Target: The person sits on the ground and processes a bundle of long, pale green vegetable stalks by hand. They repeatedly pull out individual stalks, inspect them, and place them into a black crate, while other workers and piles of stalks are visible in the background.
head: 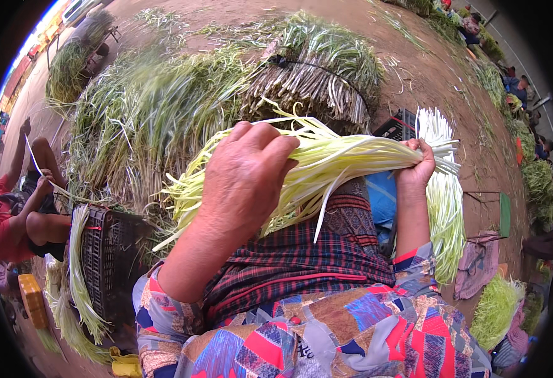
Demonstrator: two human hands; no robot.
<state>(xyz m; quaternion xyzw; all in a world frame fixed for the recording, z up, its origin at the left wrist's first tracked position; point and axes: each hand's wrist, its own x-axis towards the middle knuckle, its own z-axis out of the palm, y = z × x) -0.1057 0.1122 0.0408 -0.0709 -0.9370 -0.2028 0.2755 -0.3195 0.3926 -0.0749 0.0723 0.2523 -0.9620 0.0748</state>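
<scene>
A loose bunch of long pale yellow-white leafy stalks (347,151) lies across my lap. My right hand (415,163) grips its white ends at the right, thumb uppermost. My left hand (248,175) is over the leafy yellow end, back of the hand up and fingers curled. Its fingertips are hidden, so whether it pinches any leaves cannot be told. Just beyond my right hand, a larger bundle of white stalks (446,203) hangs by a black plastic crate (401,124). Below the bunch is a dark plaid cloth (304,260) over my lap.
A heap of unpeeled green stalks (158,118) covers the ground ahead, with a strapped bundle (309,80) beside it. At left, a seated person (12,217) holds a long stalk near another black crate (111,255). A green-seated folding stool (504,215) stands at right.
</scene>
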